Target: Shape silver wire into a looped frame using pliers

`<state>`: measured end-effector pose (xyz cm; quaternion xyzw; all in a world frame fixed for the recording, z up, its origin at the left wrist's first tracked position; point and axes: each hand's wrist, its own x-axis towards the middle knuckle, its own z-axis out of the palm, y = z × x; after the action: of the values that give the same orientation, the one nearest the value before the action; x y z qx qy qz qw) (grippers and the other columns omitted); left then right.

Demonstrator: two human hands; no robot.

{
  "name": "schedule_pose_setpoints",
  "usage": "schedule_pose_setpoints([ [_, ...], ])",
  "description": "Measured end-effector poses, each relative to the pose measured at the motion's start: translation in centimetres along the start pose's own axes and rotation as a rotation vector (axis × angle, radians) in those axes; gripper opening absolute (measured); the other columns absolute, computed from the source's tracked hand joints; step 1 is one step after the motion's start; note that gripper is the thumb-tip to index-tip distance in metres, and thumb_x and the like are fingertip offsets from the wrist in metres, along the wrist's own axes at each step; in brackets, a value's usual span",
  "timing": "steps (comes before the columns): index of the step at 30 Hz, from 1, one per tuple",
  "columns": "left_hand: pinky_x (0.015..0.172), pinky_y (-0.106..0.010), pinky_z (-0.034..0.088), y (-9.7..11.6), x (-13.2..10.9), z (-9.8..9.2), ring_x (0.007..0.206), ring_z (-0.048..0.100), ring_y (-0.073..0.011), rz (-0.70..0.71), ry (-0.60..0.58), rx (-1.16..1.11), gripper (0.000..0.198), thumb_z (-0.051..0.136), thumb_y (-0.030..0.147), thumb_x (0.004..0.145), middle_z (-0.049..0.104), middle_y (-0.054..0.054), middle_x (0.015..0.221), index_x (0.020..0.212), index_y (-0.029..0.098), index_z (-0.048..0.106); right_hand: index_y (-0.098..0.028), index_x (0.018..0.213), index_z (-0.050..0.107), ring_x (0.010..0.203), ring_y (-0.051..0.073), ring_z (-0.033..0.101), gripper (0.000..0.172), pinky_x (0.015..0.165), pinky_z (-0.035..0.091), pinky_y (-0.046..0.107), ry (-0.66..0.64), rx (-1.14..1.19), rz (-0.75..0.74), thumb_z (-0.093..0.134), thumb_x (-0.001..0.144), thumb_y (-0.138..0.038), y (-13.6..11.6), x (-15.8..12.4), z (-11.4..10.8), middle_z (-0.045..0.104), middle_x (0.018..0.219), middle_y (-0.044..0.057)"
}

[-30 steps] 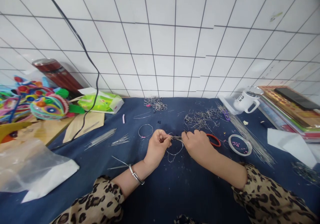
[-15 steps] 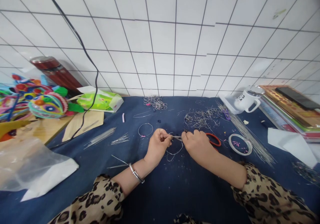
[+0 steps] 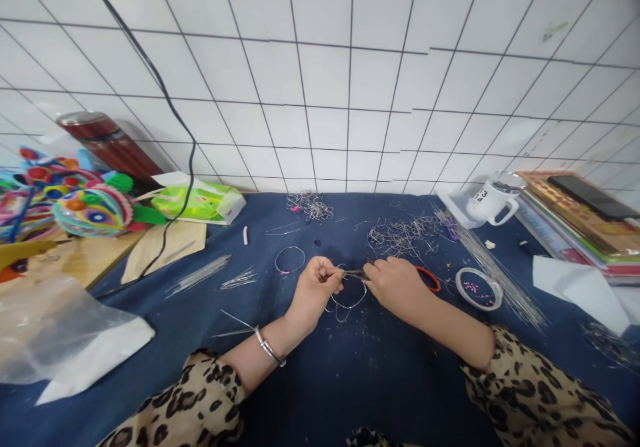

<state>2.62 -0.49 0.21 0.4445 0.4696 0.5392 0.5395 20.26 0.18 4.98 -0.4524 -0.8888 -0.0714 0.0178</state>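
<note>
My left hand (image 3: 317, 290) is closed in a pinch on a thin silver wire loop (image 3: 354, 306), which hangs below the fingertips. My right hand (image 3: 395, 284) is wrapped around red-handled pliers (image 3: 356, 274). Their grey jaws point left and touch the wire close to my left fingertips. Part of the red handle (image 3: 429, 278) shows behind my right hand; the rest is hidden by it. Farther left, a separate wire ring (image 3: 290, 260) with a small pink piece lies on the dark blue cloth (image 3: 340, 380).
Wire tangles (image 3: 403, 234) lie behind my hands. To the right are a round dish (image 3: 479, 290) of pink beads, a bundle of straight wires (image 3: 505, 280), a white mug (image 3: 495, 199) and stacked books (image 3: 575, 214). Cut wires (image 3: 200, 274) and a plastic bag (image 3: 75, 334) lie left.
The pliers' jaws have turned slightly and the wire loop shows wider below my hands. Less of the red handle is visible. Both hands stay in nearly the same place.
</note>
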Motion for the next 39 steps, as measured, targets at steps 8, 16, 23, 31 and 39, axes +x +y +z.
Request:
schedule_pose_setpoints([
  [8,0.051,-0.018,0.04,0.3,-0.3,-0.1,0.053,0.052,-0.0066,-0.05,-0.02,-0.05,0.018,0.063,0.021,0.07,0.056,0.004,0.065,0.077,0.018,0.046,-0.02,0.087,0.058,0.077,0.016,0.058,0.029,0.064,0.034,0.024,-0.131,0.137,0.041,0.04,0.088,-0.042,0.7,0.4,0.4,0.063,0.081,0.003],
  [16,0.052,-0.018,0.039,0.2,-0.4,0.1,0.052,0.05,-0.0059,-0.027,-0.014,-0.05,0.017,0.062,0.018,0.071,0.055,0.004,0.063,0.076,0.017,0.045,-0.022,0.085,0.059,0.074,0.015,0.059,0.027,0.061,0.034,0.023,-0.168,0.213,0.027,0.041,0.087,-0.042,1.0,0.4,0.3,0.064,0.081,0.001],
  [23,0.052,-0.019,0.04,0.1,-0.6,0.1,0.054,0.053,-0.0071,-0.022,0.008,-0.039,0.019,0.062,0.019,0.072,0.056,0.003,0.068,0.078,0.018,0.043,-0.02,0.088,0.059,0.078,0.016,0.055,0.024,0.069,0.034,0.027,-0.098,0.117,0.019,0.043,0.087,-0.038,0.3,0.2,-0.5,0.062,0.081,0.003],
  [31,0.053,-0.019,0.042,0.1,-0.7,0.2,0.056,0.053,-0.007,0.004,0.039,-0.027,0.02,0.062,0.023,0.072,0.055,0.003,0.07,0.079,0.018,0.044,-0.021,0.093,0.057,0.077,0.019,0.049,0.024,0.066,0.029,0.029,-0.021,0.014,0.049,0.042,0.088,-0.039,-0.2,-0.2,-1.0,0.059,0.079,0.005],
  [39,0.054,-0.019,0.042,0.0,-0.8,0.1,0.056,0.053,-0.0074,-0.003,0.026,-0.036,0.02,0.062,0.023,0.073,0.055,0.003,0.068,0.079,0.018,0.044,-0.022,0.099,0.057,0.083,0.022,0.047,0.026,0.068,0.026,0.032,0.091,-0.089,0.07,0.046,0.085,-0.042,0.6,-0.1,-1.7,0.057,0.083,0.008],
])
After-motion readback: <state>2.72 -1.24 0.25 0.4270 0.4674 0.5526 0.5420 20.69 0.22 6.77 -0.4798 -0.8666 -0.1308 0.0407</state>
